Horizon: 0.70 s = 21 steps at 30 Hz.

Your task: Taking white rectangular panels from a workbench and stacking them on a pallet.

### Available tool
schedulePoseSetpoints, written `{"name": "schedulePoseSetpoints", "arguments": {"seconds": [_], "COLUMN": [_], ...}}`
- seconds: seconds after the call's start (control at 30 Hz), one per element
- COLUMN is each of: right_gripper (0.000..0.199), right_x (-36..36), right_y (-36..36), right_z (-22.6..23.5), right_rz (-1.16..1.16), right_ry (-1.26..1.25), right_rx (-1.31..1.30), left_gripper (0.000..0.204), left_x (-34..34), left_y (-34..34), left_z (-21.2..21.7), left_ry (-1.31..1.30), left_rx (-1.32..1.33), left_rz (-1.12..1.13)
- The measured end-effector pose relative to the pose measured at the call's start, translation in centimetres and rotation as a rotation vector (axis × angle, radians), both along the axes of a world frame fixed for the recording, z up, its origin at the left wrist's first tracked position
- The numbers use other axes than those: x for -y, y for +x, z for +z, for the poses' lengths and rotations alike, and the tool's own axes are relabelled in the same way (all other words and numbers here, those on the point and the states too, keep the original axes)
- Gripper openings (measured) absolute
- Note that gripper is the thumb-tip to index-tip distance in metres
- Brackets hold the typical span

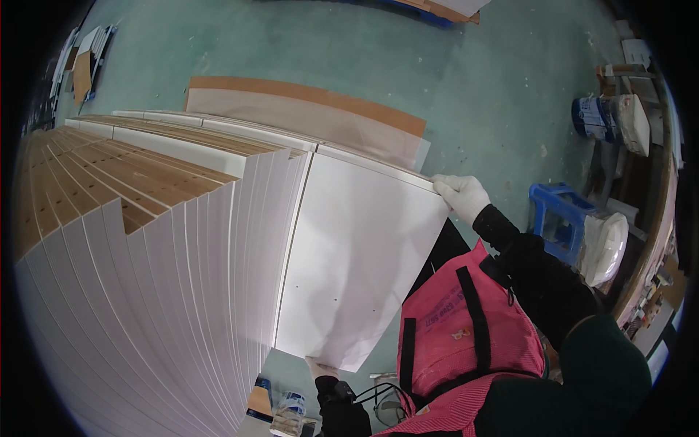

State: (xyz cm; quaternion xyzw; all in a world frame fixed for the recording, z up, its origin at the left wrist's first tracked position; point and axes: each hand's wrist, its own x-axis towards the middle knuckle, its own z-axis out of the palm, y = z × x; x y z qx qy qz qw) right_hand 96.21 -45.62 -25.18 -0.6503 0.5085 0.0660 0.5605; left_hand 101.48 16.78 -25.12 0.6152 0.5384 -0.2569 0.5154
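Observation:
A large white panel (pixel 357 255) stands on edge against a long row of similar white panels (pixel 167 291) with brown drilled edges. My right hand (pixel 460 194), in a white glove, grips the panel's upper right corner. My left hand (pixel 319 367), also gloved and partly hidden under the board, holds the panel's lower edge. I wear a black sleeve and a pink vest (pixel 466 328).
A brown-edged board (pixel 306 109) leans behind the row on the green floor (pixel 473 80). To the right stand a blue plastic stool (pixel 557 211) with a white bag (pixel 606 244) and a blue-and-white bucket (pixel 604 116). A plastic bottle (pixel 290 409) sits below the panel.

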Motion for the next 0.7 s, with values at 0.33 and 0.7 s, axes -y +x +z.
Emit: {"name": "schedulePoseSetpoints", "arguments": {"seconds": [0.33,0.7], "right_gripper": [0.033,0.042], "right_x": [-0.4,-2.6], "right_y": [-0.2,0.8], "right_z": [-1.0,0.0], "right_rz": [-0.033,-0.017], "right_ry": [0.02,-0.125], "right_rx": [0.048,-0.013], "left_gripper": [0.078,0.072], "left_x": [0.3,-0.6], "left_y": [0.1,0.3], "left_z": [-0.2,-0.7], "left_ry": [0.021,0.059], "left_rx": [0.007,0.026], "left_rz": [0.037,0.077]}}
